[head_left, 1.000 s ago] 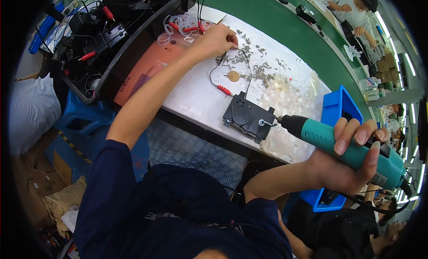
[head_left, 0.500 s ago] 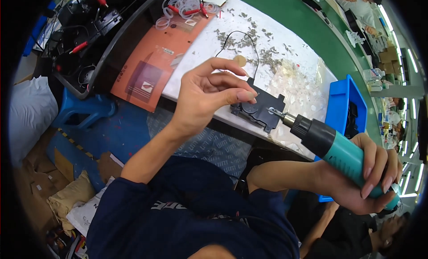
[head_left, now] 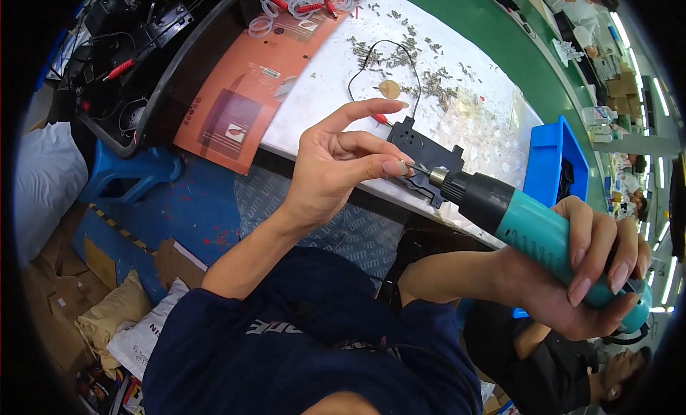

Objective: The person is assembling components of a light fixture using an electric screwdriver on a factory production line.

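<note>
My right hand point(head_left: 572, 290) is wrapped round a teal and black electric screwdriver point(head_left: 536, 229), which points left. Its metal bit reaches the fingertips of my left hand point(head_left: 325, 165). There, thumb and a finger pinch a small screw point(head_left: 408, 165) at the bit's tip, while the index finger stretches out above. Below the bit, a flat black plastic housing point(head_left: 429, 152) lies near the table's front edge, partly hidden by my fingers and the tool. A thin black cable point(head_left: 418, 86) with a red plug point(head_left: 381, 118) loops behind it.
Many small screws point(head_left: 436, 82) lie scattered over the white tabletop point(head_left: 314, 107), beside a round tan disc point(head_left: 389, 89). An orange sheet point(head_left: 207, 122) and clear tubing point(head_left: 261, 27) are at left, near a black bin point(head_left: 168, 93). A blue bin point(head_left: 541, 165) stands right. Another person point(head_left: 543, 372) sits lower right.
The screwdriver has moved left, and its bit has gone from over the housing's right part to my left fingertips. My left hand has shifted slightly right.
</note>
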{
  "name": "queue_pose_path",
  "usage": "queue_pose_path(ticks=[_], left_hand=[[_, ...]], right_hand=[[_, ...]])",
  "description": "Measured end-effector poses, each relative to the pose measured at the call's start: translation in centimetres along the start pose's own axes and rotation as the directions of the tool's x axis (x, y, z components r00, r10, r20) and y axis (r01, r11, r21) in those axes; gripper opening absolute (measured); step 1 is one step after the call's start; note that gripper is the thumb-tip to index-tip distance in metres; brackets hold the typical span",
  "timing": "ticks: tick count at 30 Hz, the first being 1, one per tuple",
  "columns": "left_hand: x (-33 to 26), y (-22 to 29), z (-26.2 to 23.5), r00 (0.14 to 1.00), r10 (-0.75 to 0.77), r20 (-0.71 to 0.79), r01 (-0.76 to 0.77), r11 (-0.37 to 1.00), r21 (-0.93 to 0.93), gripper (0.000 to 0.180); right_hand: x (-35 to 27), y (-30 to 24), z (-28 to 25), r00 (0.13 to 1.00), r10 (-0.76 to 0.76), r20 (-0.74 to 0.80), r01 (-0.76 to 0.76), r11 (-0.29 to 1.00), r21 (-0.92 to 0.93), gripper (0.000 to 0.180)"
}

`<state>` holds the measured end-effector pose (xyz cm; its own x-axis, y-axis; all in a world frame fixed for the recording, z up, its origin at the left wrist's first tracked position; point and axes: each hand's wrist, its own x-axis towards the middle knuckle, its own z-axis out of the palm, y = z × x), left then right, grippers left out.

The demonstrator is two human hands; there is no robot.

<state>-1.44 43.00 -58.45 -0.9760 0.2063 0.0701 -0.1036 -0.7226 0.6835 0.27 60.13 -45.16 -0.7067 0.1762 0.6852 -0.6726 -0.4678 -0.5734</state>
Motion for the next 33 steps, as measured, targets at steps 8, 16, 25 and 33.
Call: queue_pose_path(ticks=[8,16,25,33], left_hand=[[-0.1,0.1,-0.1,1.000,0.007,-0.017,-0.005,0.997,0.075,0.064],[0.5,0.6,-0.9,0.917,0.307,0.252,-0.395,0.776,0.491,0.063],[2.3,-0.3,-4.1,0.837,0.198,0.510,-0.546,0.258,0.797,0.072],[2.1,-1.5,-4.6,0.844,0.143,0.517,-0.536,0.178,0.825,0.069]], right_hand=[[-0.1,0.3,-0.1,0.999,0.035,0.024,-0.035,0.999,0.009,0.025],[0.4,0.1,-0.9,0.992,0.124,0.032,-0.125,0.992,0.009,0.023],[1.9,1.4,1.0,0.944,0.302,0.130,-0.269,0.936,-0.226,0.023],[2.1,4.9,3.6,0.835,0.493,0.246,-0.362,0.827,-0.430,0.024]])
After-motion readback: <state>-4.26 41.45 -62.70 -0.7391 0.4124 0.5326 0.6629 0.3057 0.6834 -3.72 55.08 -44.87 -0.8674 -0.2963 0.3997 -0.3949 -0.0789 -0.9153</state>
